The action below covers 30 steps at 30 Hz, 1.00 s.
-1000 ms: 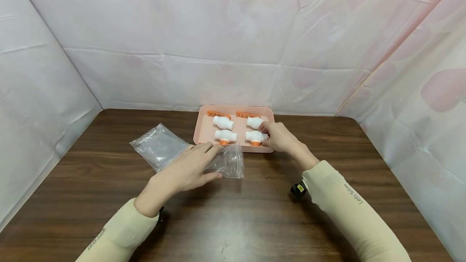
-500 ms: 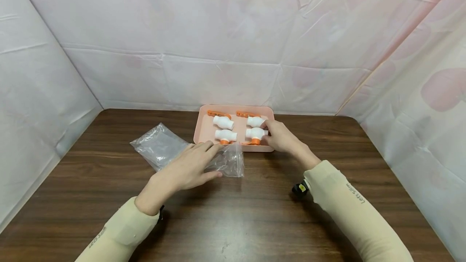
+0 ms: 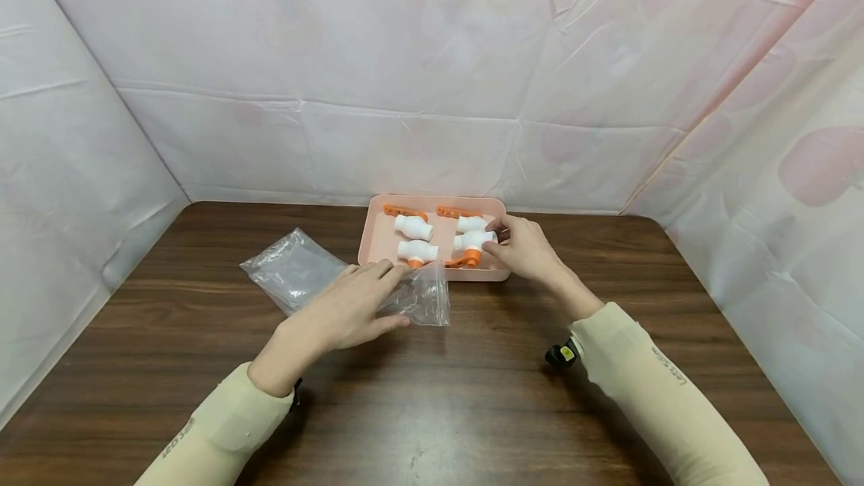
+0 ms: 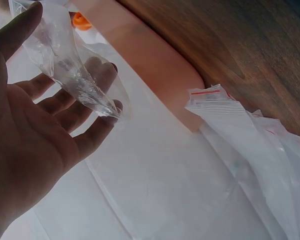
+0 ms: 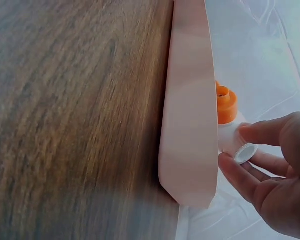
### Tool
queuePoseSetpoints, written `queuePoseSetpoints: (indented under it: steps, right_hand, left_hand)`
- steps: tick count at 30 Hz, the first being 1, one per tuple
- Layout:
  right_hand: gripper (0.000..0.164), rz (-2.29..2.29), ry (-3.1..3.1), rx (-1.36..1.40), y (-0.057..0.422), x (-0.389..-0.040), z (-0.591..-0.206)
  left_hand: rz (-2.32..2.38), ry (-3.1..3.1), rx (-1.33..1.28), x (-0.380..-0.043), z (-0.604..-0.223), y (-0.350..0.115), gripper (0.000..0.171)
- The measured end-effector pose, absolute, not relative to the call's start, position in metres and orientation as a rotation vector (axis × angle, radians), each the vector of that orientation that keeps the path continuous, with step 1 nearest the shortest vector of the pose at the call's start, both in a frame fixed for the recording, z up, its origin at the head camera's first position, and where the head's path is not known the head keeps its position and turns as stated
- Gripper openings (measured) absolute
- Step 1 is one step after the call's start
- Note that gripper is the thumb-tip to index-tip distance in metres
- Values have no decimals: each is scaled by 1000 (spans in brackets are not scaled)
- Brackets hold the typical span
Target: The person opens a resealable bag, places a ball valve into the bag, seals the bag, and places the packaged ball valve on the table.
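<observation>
A white ball valve (image 3: pixel 475 240) with an orange handle is pinched by my right hand (image 3: pixel 529 247) at the near right of the pink tray (image 3: pixel 365 241). In the right wrist view, thumb and fingers (image 5: pixel 265 132) close around its white body near the round end. My left hand (image 3: pixel 347 306) is at a clear zip bag (image 3: pixel 295 274), which lies partly on the table. Its thumb and fingers are spread apart about the plastic. In the left wrist view, the bag film (image 4: pixel 72 70) lies against the relaxed fingers.
Several other white ball valves with orange handles, such as the near left valve (image 3: pixel 418 250), lie in the tray. The dark wooden table (image 3: pixel 432 396) spreads in front. Pale curtains (image 3: pixel 405 73) stand behind and at both sides.
The right hand has tilted and slightly lifted the near right valve, bringing more of its orange handle into view. My left hand and the bag stay almost still.
</observation>
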State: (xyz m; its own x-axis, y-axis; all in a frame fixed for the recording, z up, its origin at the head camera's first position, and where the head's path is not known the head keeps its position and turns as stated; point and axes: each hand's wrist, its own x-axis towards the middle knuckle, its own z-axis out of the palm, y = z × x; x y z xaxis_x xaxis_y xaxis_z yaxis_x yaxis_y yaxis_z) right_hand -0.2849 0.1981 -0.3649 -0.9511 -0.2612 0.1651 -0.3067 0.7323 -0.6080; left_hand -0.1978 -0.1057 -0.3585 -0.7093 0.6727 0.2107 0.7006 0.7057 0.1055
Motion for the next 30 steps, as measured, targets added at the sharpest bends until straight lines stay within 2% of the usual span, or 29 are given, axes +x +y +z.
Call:
queuePoseSetpoints:
  steps: [30]
  right_hand:
    - [23, 1244, -2550, 399, 219, -259, -352]
  left_hand:
    - [-341, -2793, -1024, -211, -362, -115, 68]
